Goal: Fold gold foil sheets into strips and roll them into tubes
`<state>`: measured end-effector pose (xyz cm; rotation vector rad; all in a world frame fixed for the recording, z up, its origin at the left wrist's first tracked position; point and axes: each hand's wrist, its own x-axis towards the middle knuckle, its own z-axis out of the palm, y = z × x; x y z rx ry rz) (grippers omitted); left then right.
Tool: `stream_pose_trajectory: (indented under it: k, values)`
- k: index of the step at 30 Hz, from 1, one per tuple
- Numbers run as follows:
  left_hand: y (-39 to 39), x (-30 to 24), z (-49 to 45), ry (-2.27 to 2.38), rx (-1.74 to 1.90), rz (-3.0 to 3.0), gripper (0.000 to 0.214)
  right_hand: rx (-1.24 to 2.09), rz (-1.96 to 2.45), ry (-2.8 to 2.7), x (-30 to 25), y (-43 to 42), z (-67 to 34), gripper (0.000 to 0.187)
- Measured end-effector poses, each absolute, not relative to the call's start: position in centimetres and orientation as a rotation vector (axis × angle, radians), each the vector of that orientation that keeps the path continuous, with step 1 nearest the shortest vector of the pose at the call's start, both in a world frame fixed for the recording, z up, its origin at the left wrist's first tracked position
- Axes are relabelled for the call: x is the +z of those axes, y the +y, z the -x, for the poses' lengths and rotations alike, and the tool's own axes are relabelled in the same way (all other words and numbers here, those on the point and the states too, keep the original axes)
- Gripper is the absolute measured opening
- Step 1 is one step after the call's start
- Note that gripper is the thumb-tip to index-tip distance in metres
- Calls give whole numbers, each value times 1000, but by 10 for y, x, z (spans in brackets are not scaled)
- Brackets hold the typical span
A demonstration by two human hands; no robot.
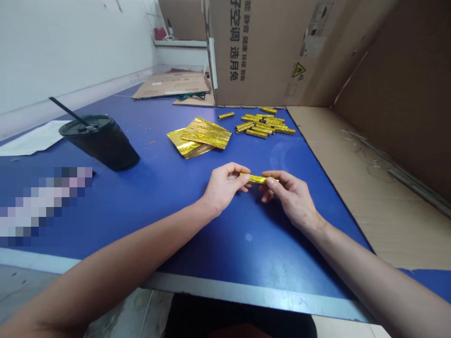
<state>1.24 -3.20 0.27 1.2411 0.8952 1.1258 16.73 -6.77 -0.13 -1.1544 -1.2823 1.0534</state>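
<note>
Between my two hands, a narrow rolled strip of gold foil paper (pixel 258 179) is held level above the blue table. My left hand (pixel 227 184) pinches its left end between thumb and fingers. At the right end, my right hand (pixel 289 191) grips it the same way, thumb on the near side. Beyond my hands lies a loose stack of flat gold foil sheets (pixel 207 134). Farther right, several finished-looking gold foil rolls (pixel 257 134) lie in a scattered pile, with one single roll (pixel 226 116) apart to their left.
A dark cup (pixel 105 143) with a straw stands at the left, near a white sheet (pixel 35 138). Flat cardboard (pixel 172 84) lies at the back. A tall cardboard box (pixel 268 56) closes off the back, and a cardboard sheet (pixel 352 164) borders the right side.
</note>
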Motion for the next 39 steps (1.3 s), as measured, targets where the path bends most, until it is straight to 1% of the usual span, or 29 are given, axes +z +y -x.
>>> stream_pose_trajectory:
  k: [3,9,16,20,24,29,33,39]
  values:
    - [-32,4,-13,914,1193,-1138,17,1058,1135,-1226,-2,-66,-168,29]
    - [-33,5,-13,912,1085,-1078,6,1025,1095,-1204,-3,-66,-169,24]
    - [-33,2,-11,887,1033,-1031,2,1021,1136,-1368,-2,-68,-168,26]
    - [-31,4,-10,875,1065,-959,4,944,1113,-1265,-3,-68,-167,30]
    - [-29,5,-9,898,1127,-892,7,838,1163,-1142,-5,-65,-170,23]
    - [-29,1,-8,848,1097,-897,8,932,1180,-1069,-1,-66,-169,24]
    - [-32,3,-9,809,1028,-880,7,1013,1180,-1041,1,-67,-167,17]
    - [-34,9,-12,851,968,-771,15,965,1211,-1117,-1,-66,-169,15]
